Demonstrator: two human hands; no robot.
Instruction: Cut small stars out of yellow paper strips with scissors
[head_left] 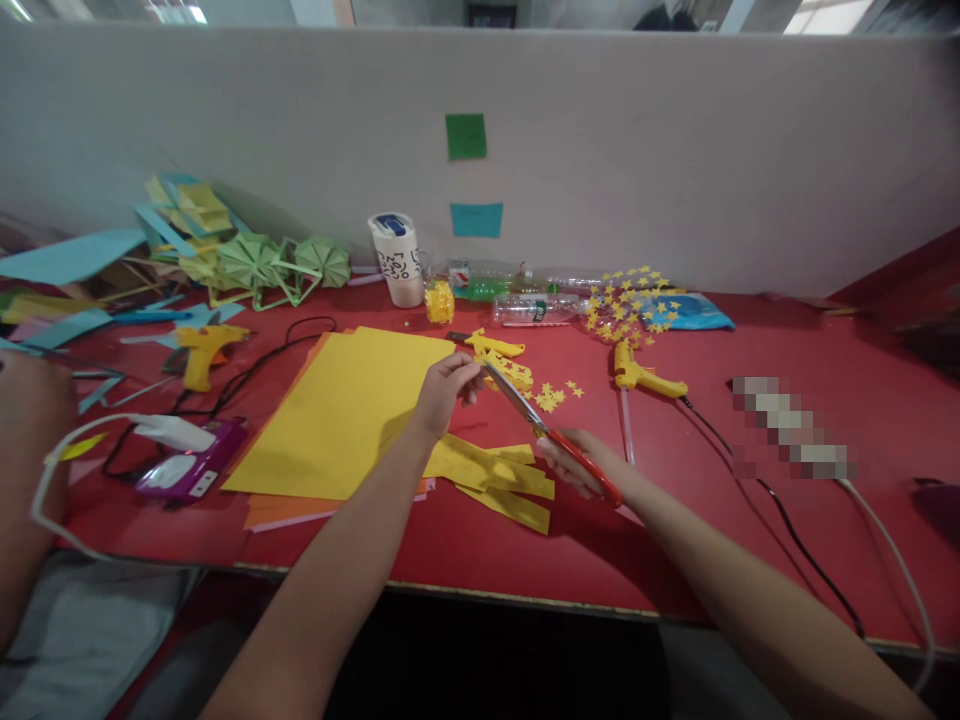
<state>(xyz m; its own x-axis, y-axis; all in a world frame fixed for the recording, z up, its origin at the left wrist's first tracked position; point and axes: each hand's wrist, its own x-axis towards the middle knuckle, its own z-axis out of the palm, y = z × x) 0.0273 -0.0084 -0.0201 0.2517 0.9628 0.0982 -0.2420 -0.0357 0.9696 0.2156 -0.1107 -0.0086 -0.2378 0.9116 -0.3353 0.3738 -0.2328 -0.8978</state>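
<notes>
My right hand [581, 462] is closed round the red handles of a pair of scissors [525, 405], whose blades point up and left. My left hand [448, 385] pinches a small piece of yellow paper [501, 362] at the blade tips. Below the hands lie cut yellow paper strips [495, 480] and a stack of yellow sheets [341, 415] on the red table [525, 560]. Small yellow paper stars [551, 396] lie scattered just beyond the scissors.
Two yellow glue guns [641, 377] [202, 350] with cables lie right and left. A cup [397, 260], plastic bottles [532, 308], a star cluster [626, 305] and folded green paper fans [262, 262] sit along the back partition. A purple device [191, 465] and another person's arm [22, 450] are at left.
</notes>
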